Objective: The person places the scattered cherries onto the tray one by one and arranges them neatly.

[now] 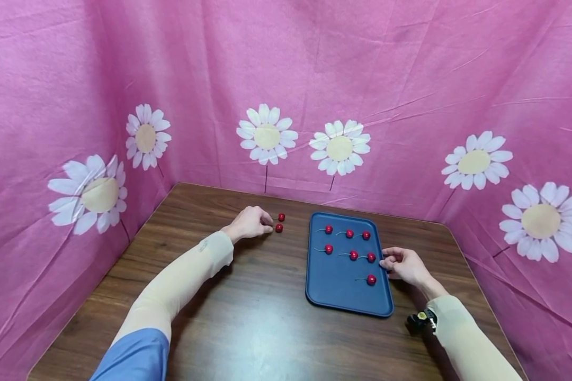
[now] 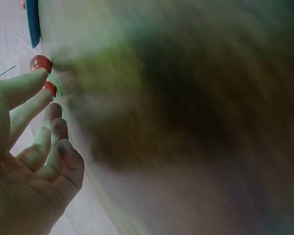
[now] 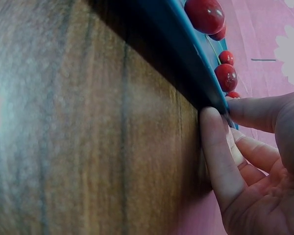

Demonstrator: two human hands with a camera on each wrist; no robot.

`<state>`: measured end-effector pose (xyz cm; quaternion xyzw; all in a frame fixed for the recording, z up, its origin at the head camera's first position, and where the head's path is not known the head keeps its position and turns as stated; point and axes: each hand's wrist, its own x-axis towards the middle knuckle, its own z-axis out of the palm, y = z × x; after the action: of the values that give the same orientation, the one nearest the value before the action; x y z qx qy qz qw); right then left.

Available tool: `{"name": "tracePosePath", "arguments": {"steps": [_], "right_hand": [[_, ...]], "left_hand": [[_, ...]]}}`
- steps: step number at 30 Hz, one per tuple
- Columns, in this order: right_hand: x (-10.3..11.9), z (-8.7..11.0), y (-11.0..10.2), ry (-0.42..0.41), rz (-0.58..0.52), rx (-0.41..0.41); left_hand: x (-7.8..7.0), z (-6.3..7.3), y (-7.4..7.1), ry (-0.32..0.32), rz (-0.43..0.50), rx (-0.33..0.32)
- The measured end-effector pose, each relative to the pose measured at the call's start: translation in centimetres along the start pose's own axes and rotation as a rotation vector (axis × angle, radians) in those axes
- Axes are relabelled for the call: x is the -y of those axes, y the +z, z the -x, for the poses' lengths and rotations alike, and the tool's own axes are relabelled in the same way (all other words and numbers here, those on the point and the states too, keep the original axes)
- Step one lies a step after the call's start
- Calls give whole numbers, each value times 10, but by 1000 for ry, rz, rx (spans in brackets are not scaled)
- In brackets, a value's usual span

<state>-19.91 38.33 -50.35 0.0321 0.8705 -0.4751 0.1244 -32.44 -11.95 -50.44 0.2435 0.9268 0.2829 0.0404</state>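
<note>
Two red cherries with stems, the farther one [image 1: 281, 217] and the nearer one [image 1: 278, 228], lie on the wooden table left of the tray. My left hand [image 1: 250, 222] is right beside them, its fingertips at the stems. The left wrist view shows thumb and index finger apart, with a cherry [image 2: 40, 63] just past the thumb and another [image 2: 50, 88] partly hidden between them. On the right, my right hand [image 1: 405, 266] pinches the long edge of a dark blue tray [image 1: 343, 299], thumb at the rim and index finger against the outer side.
Several cherries lie in the tray, among them one at the near right [image 1: 371, 280], their stems pointing left. A pink curtain [image 1: 386, 63] with white daisies surrounds the wooden table [image 1: 248, 296]. A small black device [image 1: 420, 321] is strapped to the right wrist.
</note>
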Motion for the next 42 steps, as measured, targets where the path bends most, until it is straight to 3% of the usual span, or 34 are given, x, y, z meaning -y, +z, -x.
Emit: {"name": "tracePosePath", "arguments": {"steps": [1, 4, 6, 11, 15, 16, 18, 22, 23, 32, 42], "right_hand": [[0, 0, 0, -2, 1, 3], [-1, -1, 0, 7, -3, -2], [-2, -1, 0, 9, -1, -2], [-1, -1, 0, 10, -12, -2], [0, 0, 1, 3, -22, 0], [1, 0, 1, 1, -24, 1], [1, 1, 1, -2, -25, 4], [1, 1, 1, 4, -27, 5], [1, 1, 1, 4, -23, 5], [4, 1, 1, 13, -6, -6], [2, 1, 1, 7, -8, 0]], "left_hand": [[8, -5, 5, 18, -11, -5], [13, -13, 12, 25, -25, 17], [4, -14, 11, 2, -52, 28], [13, -26, 23, -9, -93, 33], [-3, -18, 15, -26, -97, 38], [4, -22, 19, -8, -101, 32], [-7, -15, 13, -23, -97, 43], [-6, -13, 13, -10, -108, 29], [-20, -5, 5, -27, -115, 30], [-25, -1, 3, -31, -117, 9], [-42, 0, 6, 44, -95, 4]]}}
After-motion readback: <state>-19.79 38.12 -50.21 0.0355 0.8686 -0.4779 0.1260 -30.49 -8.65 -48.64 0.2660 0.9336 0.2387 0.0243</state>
